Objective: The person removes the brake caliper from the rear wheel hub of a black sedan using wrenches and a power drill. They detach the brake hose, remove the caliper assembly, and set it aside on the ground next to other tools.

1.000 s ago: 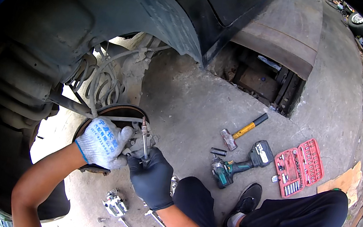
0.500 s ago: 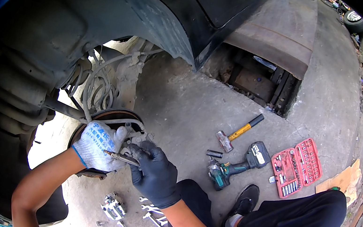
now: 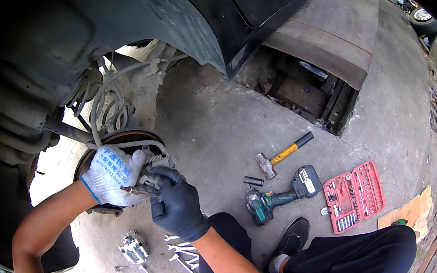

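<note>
We cannot make out the small part between our hands: the gloves cover most of it, and only a thin metal tool (image 3: 133, 189) shows, poking out leftward from under the fingers. Much of the brake hub (image 3: 125, 139) is hidden behind our left hand, and the wheel arch above it falls into shadow. The far side of the hub is out of sight.

Our left hand (image 3: 109, 173), in a white knit glove, is curled against the hub's face, fingers bent as if gripping, though what they close on we cannot tell. Our right hand (image 3: 176, 203), in a black glove, is clenched around the tool's handle end, just beside the left hand and touching it.

The hub is a round, rusty brown drum-like plate, sitting low in the wheel arch, with a spring (image 3: 155, 157) and a pale hose (image 3: 105, 95) curving over it.

On the concrete below our forearms lie loose wrenches (image 3: 180, 250) and a metal fitting (image 3: 133, 250). To the right rest a hammer (image 3: 282, 154), a green drill (image 3: 278, 194) and a red socket case (image 3: 353, 195).
</note>
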Tool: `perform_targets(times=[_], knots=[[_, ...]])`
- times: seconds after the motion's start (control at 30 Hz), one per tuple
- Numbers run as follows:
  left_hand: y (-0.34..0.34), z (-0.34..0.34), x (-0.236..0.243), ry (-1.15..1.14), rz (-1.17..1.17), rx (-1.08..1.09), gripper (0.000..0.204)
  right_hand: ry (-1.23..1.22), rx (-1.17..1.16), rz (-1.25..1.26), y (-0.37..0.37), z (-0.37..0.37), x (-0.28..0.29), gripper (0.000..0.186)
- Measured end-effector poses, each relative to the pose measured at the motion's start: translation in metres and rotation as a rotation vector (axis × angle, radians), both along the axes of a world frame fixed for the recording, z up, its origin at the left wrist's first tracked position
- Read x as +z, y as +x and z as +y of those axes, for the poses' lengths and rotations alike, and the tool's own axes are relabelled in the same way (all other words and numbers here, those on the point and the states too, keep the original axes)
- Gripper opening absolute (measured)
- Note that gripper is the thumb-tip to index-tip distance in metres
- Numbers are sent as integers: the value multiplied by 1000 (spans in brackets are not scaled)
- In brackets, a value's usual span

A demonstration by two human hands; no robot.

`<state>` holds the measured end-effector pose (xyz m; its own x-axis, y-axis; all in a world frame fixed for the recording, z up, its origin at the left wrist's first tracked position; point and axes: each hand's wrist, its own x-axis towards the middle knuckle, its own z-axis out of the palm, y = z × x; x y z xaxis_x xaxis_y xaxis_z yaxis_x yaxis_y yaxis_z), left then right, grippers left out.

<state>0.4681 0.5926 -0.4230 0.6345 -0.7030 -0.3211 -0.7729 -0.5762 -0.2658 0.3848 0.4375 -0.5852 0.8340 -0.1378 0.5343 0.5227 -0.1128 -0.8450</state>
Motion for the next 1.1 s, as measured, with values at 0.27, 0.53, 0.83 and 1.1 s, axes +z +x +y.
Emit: perform_targets(times=[0.27, 0.53, 0.83, 1.1], knots=[[1, 1, -6, 65, -65, 2, 77, 311, 346, 133, 31, -31, 7, 52], [1, 3, -9, -4, -105, -60, 83, 111, 463, 98, 57, -44, -1, 41], [-3, 0, -8, -41, -118, -29, 71, 284, 225, 84, 20, -15, 7, 21], [1, 12, -16, -163, -104, -100, 62, 205, 47, 67, 1, 4, 8, 19]])
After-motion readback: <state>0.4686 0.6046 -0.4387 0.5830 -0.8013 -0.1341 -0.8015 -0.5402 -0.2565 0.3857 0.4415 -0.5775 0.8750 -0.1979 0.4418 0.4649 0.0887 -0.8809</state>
